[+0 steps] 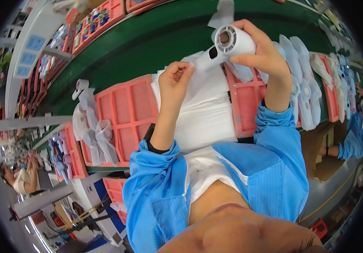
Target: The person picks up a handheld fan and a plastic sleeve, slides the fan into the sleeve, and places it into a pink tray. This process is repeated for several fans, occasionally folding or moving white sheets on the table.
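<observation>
While thin, smooth white sheets (207,122) lay stacked between pink compartmented trays (143,103) on a green work surface (126,50), a white handheld device (244,43) was held over the stack's far end. Its shell appeared smooth and rigid; the cylindrical head ended in a round, ribbed vent, and a dark oval patch marked the handle. The right hand (268,52) grasped the head, with fingers over the far side and thumb along the near side. The left hand (174,82) was curled, fingertips drawn together beside the handle's end; whether they pinched it could not be determined.
</observation>
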Motion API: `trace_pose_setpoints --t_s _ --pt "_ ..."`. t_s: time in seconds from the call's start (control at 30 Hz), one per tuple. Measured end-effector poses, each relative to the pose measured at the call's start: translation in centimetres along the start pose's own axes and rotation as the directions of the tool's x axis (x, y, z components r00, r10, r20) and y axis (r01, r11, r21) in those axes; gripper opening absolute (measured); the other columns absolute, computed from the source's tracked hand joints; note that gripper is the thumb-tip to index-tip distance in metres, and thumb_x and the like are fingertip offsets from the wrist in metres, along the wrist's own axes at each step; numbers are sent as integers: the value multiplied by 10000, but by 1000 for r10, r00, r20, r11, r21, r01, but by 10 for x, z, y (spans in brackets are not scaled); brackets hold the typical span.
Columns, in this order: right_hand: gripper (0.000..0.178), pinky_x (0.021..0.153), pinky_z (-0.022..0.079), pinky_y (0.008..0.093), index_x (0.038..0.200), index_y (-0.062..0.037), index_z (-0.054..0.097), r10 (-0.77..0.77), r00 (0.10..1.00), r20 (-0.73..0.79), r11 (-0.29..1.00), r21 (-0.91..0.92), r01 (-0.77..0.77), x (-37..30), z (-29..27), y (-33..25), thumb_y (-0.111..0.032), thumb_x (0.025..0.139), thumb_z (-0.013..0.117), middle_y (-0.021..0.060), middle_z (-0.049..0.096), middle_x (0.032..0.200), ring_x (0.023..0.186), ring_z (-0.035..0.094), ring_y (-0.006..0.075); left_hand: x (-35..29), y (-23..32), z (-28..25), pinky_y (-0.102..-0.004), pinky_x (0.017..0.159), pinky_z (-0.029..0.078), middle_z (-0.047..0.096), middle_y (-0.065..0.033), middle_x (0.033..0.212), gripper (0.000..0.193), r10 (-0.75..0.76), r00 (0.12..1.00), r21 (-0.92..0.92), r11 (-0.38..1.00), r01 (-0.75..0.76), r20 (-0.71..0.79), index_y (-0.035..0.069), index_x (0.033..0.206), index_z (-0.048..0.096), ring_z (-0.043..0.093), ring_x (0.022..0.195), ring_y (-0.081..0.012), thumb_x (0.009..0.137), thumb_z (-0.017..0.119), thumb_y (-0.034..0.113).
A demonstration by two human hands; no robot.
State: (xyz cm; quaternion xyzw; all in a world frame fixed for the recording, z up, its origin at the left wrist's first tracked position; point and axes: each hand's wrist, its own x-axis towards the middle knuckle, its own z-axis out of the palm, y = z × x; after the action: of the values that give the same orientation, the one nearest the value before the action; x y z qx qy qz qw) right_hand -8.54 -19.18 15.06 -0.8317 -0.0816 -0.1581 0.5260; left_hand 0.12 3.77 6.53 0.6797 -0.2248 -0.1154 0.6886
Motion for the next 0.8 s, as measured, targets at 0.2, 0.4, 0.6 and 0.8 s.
trace_pose_setpoints --t_s 0.2,0.4,0.6,0.8 --pt "617 893 419 307 1205 -29 520 -229 973 44 972 -44 231 21 73 -1 -123 634 735 100 548 1108 1039 537 227 -11 31 -5 -213 700 454 615 -8 850 97 54 979 -451 882 -138 -195 15 960 602 555 756 -67 899 606 91" --pt "671 921 413 336 1305 -54 499 -298 954 38 912 -286 296 14 105 -3 47 661 655 142 498 1198 1095 520 292 -17 40 -8 -269 722 449 603 -32 840 88 76 989 -576 806 -137 -130 17 941 602 559 769 -121 865 606 60" --pt "620 849 456 321 1288 -54 510 -336 937 -92 847 -464 258 23 103 11 85 699 644 135 490 1194 1061 531 293 -32 33 17 -305 695 455 572 -99 831 262 650 743 429 724 -540 -160 31 988 607 549 743 -250 732 652 -7" --pt "601 876 449 329 1293 -37 475 -204 969 -141 948 -273 160 20 109 26 -33 728 677 126 486 1214 1092 527 277 -32 47 10 -366 721 465 538 -132 1022 386 536 814 447 798 -404 -222 69 1049 617 549 835 -301 675 704 34"
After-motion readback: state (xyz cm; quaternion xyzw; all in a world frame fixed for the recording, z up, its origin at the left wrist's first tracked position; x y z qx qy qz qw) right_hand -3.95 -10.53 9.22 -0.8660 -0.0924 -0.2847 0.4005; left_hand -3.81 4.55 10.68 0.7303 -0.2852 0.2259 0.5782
